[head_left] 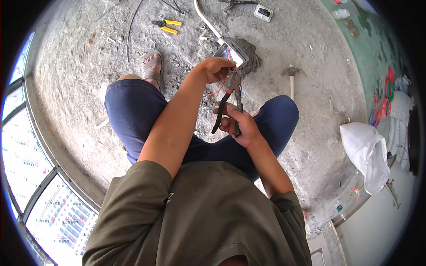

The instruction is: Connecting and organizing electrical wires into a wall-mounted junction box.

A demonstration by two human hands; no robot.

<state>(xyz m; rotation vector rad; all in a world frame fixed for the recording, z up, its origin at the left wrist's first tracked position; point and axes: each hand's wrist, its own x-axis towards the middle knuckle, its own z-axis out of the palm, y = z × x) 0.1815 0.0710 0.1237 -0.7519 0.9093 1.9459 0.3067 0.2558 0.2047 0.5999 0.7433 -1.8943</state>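
Note:
My left hand [217, 69] is closed, pinching the ends of thin coloured wires [229, 53] that come out of a rectangular wall box [238, 56] set in dark mortar. My right hand [239, 124] grips a pair of pliers [234, 83] with dark handles and a bit of red near the pivot. The handles stand apart, and the jaws point up at the wires beside my left fingertips. Whether the jaws bite on a wire is too small to tell. Loose red and yellow wire ends [216, 93] hang below my left hand.
White conduit [207, 21] runs into the box. Yellow-handled wire strippers [171, 26] lie at the far left, a hammer [292, 82] at the right. A small white-framed device [263, 13] sits on the rough floor. Farther right are a white sack [366, 153] and coloured wire coils [385, 104].

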